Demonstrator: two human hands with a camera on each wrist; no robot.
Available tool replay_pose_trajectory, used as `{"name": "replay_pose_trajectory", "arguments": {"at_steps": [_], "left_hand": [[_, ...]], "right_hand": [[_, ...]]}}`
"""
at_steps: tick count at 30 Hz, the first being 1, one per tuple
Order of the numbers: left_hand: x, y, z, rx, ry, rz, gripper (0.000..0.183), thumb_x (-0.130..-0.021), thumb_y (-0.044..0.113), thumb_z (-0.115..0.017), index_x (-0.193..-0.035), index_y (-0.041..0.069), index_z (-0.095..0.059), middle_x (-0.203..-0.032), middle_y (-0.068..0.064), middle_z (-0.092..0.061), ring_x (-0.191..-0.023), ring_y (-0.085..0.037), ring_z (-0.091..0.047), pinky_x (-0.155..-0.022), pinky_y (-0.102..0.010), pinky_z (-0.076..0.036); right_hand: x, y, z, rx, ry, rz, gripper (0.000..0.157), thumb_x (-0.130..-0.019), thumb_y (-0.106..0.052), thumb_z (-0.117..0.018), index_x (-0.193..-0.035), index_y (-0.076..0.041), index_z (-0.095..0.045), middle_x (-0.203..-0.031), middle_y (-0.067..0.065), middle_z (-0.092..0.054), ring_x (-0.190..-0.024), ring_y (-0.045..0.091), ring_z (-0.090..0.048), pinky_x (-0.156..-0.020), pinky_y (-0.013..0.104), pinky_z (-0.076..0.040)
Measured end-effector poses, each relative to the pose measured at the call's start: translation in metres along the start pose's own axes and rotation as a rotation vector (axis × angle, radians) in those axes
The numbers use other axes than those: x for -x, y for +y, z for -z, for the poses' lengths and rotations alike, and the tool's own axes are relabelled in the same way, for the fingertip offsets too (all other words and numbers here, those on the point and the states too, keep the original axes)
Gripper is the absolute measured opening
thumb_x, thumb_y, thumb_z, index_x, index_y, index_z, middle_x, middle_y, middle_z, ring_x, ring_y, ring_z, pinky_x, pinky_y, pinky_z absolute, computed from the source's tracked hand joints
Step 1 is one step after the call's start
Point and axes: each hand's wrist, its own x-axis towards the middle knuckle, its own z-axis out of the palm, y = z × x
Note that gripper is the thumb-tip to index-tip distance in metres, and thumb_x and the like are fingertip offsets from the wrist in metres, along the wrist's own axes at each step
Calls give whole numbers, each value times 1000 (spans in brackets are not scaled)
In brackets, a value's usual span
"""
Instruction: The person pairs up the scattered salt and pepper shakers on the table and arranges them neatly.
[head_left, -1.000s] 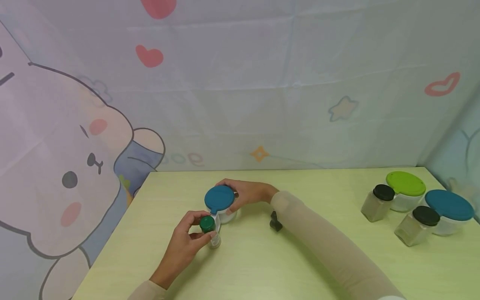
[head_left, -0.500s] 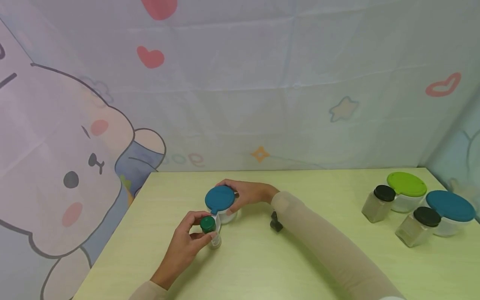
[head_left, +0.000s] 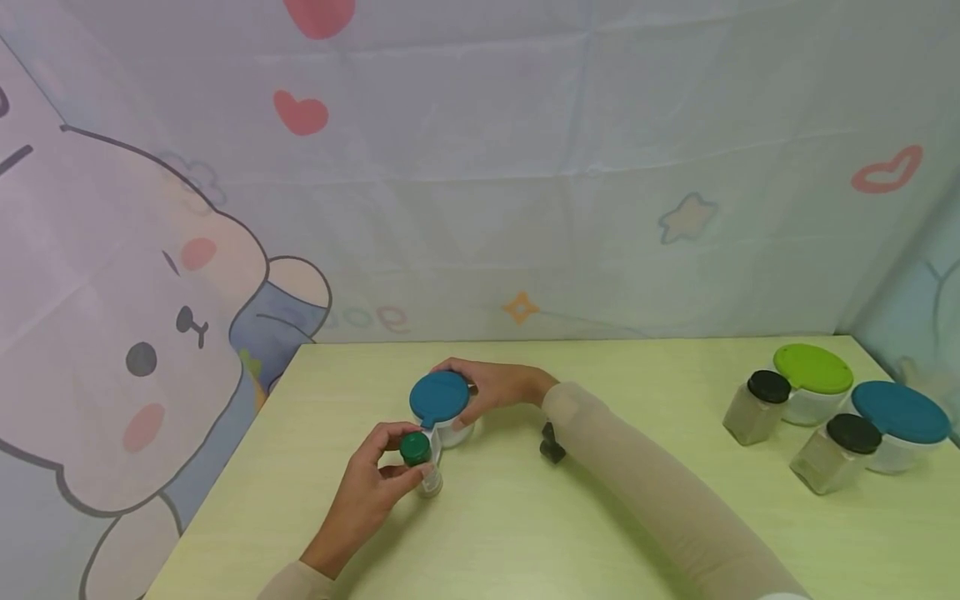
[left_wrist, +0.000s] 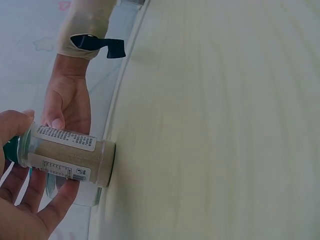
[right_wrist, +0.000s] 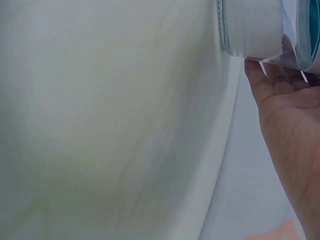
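My left hand (head_left: 378, 467) holds a clear spice jar (left_wrist: 70, 152) with a green cap, thumb on one side and fingers on the other. The jar stands upright on the table, carries white printed labels and contains tan powder. Just behind it is a round clear container (head_left: 438, 398) with a blue lid, its tab pointing toward the jar. My right hand (head_left: 495, 390) grips this container from its right side, fingers curved round the back and thumb at the front. White contents show through the container wall (right_wrist: 255, 30) in the right wrist view.
At the table's right side stand two black-lidded square jars (head_left: 757, 407), a green-lidded container (head_left: 812, 369) and another blue-lidded container (head_left: 900, 411). A small black bracket (head_left: 552, 442) shows beside the right sleeve. A printed cloth (head_left: 480, 208) hangs behind the table (head_left: 540, 533).
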Motion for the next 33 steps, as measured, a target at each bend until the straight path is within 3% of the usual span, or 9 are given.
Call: {"name": "replay_pose_trajectory", "arguments": {"at_steps": [9,17,23,27,33], "left_hand": [[1,3,1,13,-3,7,48,-85,9,-83,-128,15,-61,-124,-5,-60,-111,-22,-56,-86,-27,-58],[-2,7,5,-49,-37,-61,51,-87,16,-83,-132,15,-58,-132,-3,-59,-116,-23,-53,-90,-29,-56],[-10,20,12,-76,-39,-93,49,-89,21,-81,-131,16,-57,-133,1,-58,-119,-20,-53,-94,-30,-54],[-17,28,15,-88,-61,-122,49,-91,21,-79,-134,14,-56,-136,-1,-56,-121,-21,-52,-97,-34,-54],[-24,35,16,-74,-62,-143,49,-92,19,-78,-135,12,-55,-137,-3,-55,-122,-26,-52,-100,-43,-53]], "right_hand": [[2,-2,0,15,-2,10,76,-84,-33,-84,-146,-36,-40,-141,-10,-51,-130,11,-50,-112,38,-41],[6,-4,2,18,-17,23,85,-86,-35,-82,-154,-34,-32,-148,-12,-45,-139,13,-43,-118,40,-36],[12,-6,8,19,-24,64,86,-87,-35,-81,-156,-33,-29,-160,-4,-34,-145,15,-38,-120,40,-34],[17,-9,12,9,-10,86,87,-87,-33,-81,-157,-30,-29,-165,1,-29,-146,13,-36,-120,40,-34],[29,-13,17,10,-9,98,90,-87,-26,-82,-158,-27,-27,-162,1,-33,-146,14,-37,-121,40,-32]]}}
